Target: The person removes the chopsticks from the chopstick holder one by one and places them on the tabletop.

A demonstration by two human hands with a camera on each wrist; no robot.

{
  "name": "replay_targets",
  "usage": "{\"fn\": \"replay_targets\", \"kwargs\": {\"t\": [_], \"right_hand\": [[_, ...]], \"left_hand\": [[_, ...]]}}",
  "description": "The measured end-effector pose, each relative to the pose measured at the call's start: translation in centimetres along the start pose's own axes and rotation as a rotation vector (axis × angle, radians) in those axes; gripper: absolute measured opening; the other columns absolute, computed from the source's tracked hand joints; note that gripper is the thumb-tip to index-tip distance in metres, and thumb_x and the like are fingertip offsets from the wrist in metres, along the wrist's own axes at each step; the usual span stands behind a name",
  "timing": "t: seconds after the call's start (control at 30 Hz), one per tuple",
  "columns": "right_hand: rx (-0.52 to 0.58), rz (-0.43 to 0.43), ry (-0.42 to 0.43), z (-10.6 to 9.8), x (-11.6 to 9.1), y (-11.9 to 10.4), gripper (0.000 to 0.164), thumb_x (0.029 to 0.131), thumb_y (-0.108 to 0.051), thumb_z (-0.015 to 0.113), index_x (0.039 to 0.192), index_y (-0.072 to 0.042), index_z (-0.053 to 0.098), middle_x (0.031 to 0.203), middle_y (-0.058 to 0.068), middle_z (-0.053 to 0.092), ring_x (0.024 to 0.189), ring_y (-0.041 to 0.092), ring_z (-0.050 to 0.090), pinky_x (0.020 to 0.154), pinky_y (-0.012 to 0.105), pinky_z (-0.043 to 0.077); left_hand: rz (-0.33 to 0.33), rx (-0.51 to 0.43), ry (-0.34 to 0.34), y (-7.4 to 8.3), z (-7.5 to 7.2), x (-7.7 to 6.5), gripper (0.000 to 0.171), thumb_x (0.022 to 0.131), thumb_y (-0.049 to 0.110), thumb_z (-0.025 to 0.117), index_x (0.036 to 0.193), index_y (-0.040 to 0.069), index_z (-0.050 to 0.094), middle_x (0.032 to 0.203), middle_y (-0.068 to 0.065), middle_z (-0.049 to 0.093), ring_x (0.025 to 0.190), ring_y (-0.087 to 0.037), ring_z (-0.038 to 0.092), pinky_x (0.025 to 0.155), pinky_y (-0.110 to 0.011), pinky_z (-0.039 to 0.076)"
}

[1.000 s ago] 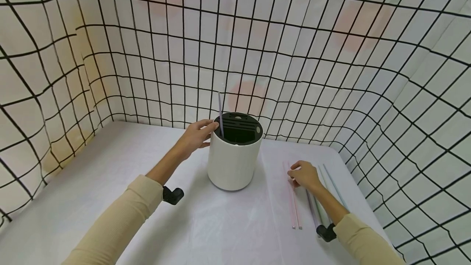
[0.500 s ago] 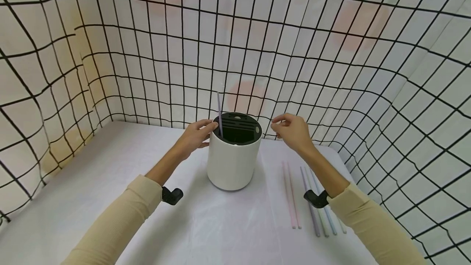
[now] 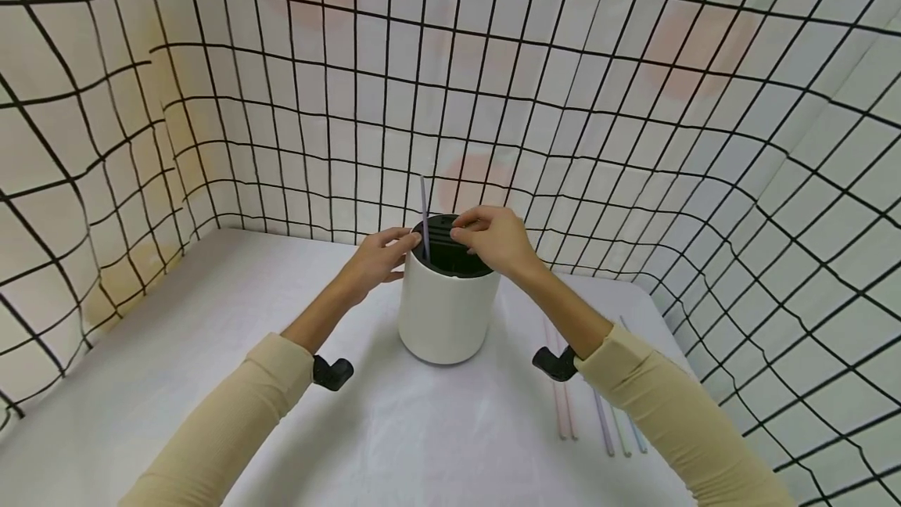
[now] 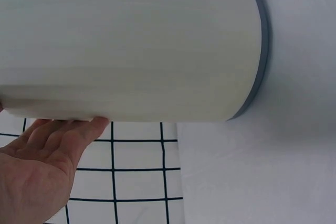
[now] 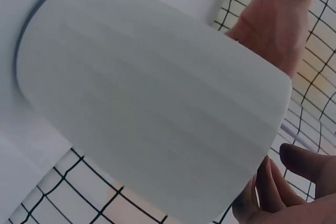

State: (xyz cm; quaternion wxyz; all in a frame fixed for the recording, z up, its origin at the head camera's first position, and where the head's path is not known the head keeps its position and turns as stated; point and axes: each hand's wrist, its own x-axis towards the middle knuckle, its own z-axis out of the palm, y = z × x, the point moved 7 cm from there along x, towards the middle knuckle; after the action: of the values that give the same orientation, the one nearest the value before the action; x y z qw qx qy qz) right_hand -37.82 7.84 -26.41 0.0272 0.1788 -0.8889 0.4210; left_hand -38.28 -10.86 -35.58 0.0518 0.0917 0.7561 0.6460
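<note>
A white round holder (image 3: 448, 318) with a black slotted top stands upright on the table. Leaning up out of its left side is a thin lilac stick (image 3: 425, 206), much like a chopstick. My left hand (image 3: 375, 263) grips the holder's upper left side, thumb at the rim and fingers along the outer wall, as the left wrist view also shows. Over the right part of the opening is my right hand (image 3: 498, 239), thumb and fingers bent downward with a gap between them. Its fingertips (image 5: 265, 179) are partly hidden behind the rim in the right wrist view; nothing shows between them.
To the right, two pink sticks (image 3: 563, 411) lie side by side on the white table (image 3: 422, 444). Beyond them lie a purple stick (image 3: 604, 425), a green stick (image 3: 621, 433) and a blue stick (image 3: 639, 436), partly under the right forearm. Black wire mesh (image 3: 331, 100) encloses the table.
My right hand has risen from beside the pink sticks and moved left to the holder's opening. My left hand and the holder have stayed in place.
</note>
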Motion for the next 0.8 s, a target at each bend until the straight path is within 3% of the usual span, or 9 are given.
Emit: {"fn": "replay_targets", "kwargs": {"t": [0.3,0.57,0.8], "right_hand": [[0.019,-0.030,-0.028,2.2,0.9,-1.0,0.021,0.097,-0.019,0.071,0.112,-0.006,0.075,0.109,0.013,0.076,0.089,0.032,0.074,0.080,0.036,0.063],[-0.033,-0.070,0.035,3.0,1.1,-1.2,0.016,0.094,-0.020,0.075,0.103,-0.007,0.077,0.097,0.009,0.077,0.094,0.023,0.072,0.082,0.035,0.062],[-0.058,-0.087,0.058,3.4,0.8,-1.2,0.017,0.092,-0.023,0.077,0.101,-0.008,0.078,0.096,0.007,0.078,0.095,0.023,0.072,0.079,0.035,0.062]], "left_hand": [[-0.003,0.011,-0.001,0.1,0.1,0.0,0.056,0.105,0.043,0.051,0.150,0.010,0.047,0.152,-0.014,0.051,0.142,-0.035,0.048,0.110,-0.050,0.049],[-0.003,0.001,-0.002,0.1,0.1,-0.1,0.054,0.106,0.042,0.051,0.148,0.009,0.048,0.152,-0.014,0.051,0.141,-0.035,0.049,0.110,-0.050,0.050],[0.007,0.002,-0.006,0.1,0.1,-0.1,0.054,0.106,0.041,0.051,0.149,0.009,0.047,0.154,-0.015,0.049,0.141,-0.035,0.048,0.110,-0.051,0.049]]}}
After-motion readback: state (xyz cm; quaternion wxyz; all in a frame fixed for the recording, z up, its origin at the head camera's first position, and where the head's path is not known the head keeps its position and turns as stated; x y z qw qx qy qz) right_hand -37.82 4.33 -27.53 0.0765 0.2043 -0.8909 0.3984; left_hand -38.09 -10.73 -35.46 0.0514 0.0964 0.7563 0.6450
